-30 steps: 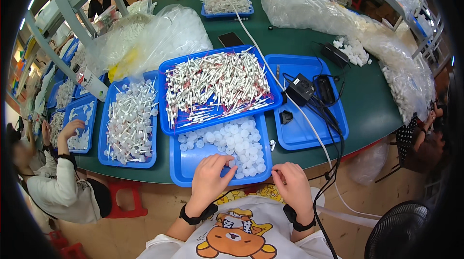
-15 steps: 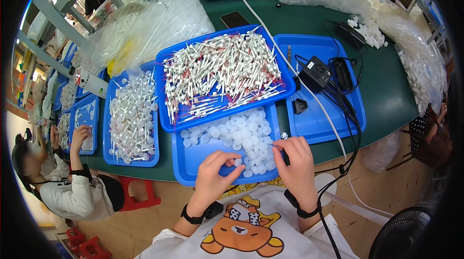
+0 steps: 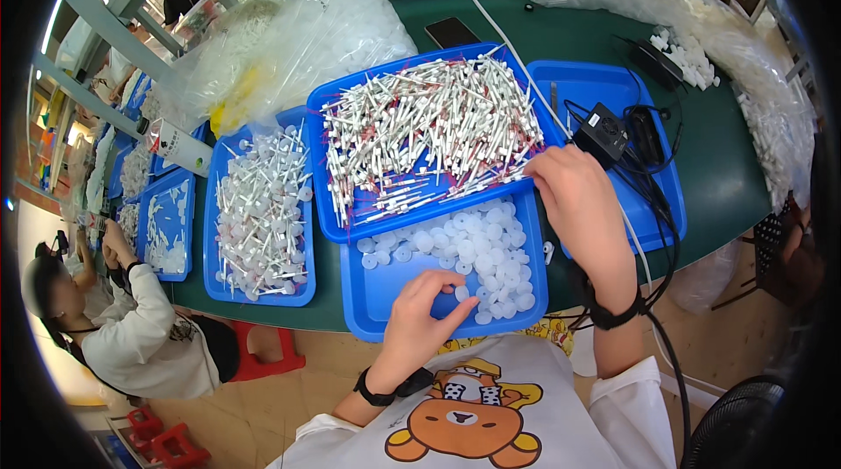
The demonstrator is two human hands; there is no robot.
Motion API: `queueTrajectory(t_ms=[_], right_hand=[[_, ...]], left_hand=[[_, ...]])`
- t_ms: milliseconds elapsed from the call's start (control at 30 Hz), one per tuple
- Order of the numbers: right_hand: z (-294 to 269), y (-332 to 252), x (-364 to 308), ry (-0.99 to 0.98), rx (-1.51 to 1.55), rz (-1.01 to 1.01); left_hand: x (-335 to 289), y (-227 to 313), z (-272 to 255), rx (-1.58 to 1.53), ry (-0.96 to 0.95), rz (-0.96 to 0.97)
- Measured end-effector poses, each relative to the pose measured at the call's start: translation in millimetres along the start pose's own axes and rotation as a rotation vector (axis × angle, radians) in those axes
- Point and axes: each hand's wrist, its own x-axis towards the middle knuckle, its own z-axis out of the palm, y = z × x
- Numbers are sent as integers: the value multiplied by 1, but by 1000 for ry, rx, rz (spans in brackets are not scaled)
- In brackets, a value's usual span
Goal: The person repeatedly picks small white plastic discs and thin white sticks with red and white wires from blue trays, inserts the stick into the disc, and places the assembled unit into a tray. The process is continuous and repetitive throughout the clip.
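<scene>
Left of the tray [image 3: 321,176] lay joined pieces [image 3: 261,215], seemingly done; inside, loose sticks [image 3: 438,114], right hand [image 3: 580,202] at their edge, grip unclear; below, left hand [image 3: 416,320] pinched one disc [image 3: 462,294], many unjoined.

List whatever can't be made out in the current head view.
All in the head view:
Right grip: too small at the fingertips to tell whether it pinches a slim white stick.
Blue rectangular plastic tray of translucent white discs: far end hidden by the overlapping blue plastic tray of white sticks.
Small whitish object on the green table: too small to identify.
Black round fan: cut off by the lower edge.
</scene>
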Motion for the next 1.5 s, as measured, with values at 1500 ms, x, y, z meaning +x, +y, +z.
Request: queueTrajectory(t_ms=[1500], right_hand=[[-33,-71,-79,48,621,42]], left_hand=[[1,18,-33,-1151,-143,-436]])
